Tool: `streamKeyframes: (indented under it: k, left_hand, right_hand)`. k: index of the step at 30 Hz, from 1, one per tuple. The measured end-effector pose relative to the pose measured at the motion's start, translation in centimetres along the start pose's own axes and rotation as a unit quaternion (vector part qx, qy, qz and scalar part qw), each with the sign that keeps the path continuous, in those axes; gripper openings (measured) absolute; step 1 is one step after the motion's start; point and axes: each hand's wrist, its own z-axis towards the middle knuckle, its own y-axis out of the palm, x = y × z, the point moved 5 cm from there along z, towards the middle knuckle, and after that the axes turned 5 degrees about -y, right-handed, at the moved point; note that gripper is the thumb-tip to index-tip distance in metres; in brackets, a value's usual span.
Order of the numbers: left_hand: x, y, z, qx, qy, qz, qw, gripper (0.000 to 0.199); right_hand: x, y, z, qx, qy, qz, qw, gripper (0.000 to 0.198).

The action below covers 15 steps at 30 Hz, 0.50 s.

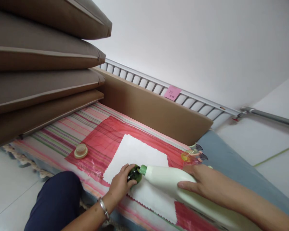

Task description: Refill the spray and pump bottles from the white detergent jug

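My left hand (120, 183) is closed around a small dark green glossy container (134, 174), over a white zigzag-edged sheet (144, 154). In my right hand (204, 179) is a large pale green bottle (168, 179), tilted on its side. Its green nozzle (143, 169) meets the mouth of the small container; whether any liquid flows I cannot make out. Under the white sheet lies a sheet of red see-through plastic (98, 141). A pale round cap (81, 151) rests on the red plastic, left of the white sheet.
Thick brown cushions (45, 61) are stacked at the left. A brown board (149, 107) leans along a radiator (135, 78) bearing a pink note (172, 92). Small clear and yellow plastic pieces (190, 156) lie beyond my right hand. A striped cloth (55, 138) covers the surface.
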Motion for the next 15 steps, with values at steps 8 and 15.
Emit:
streamKeyframes:
  k: [8, 15]
  left_hand:
    - [0.24, -0.08, -0.17, -0.001, 0.003, 0.007, 1.0, 0.057]
    - [0.02, 0.02, -0.08, 0.001, -0.007, 0.01, 1.0, 0.059]
  right_hand:
    - [0.16, 0.16, -0.1, -0.01, -0.004, 0.01, 1.0, 0.021]
    - [0.33, 0.14, 0.26, -0.01, 0.003, 0.008, 1.0, 0.022]
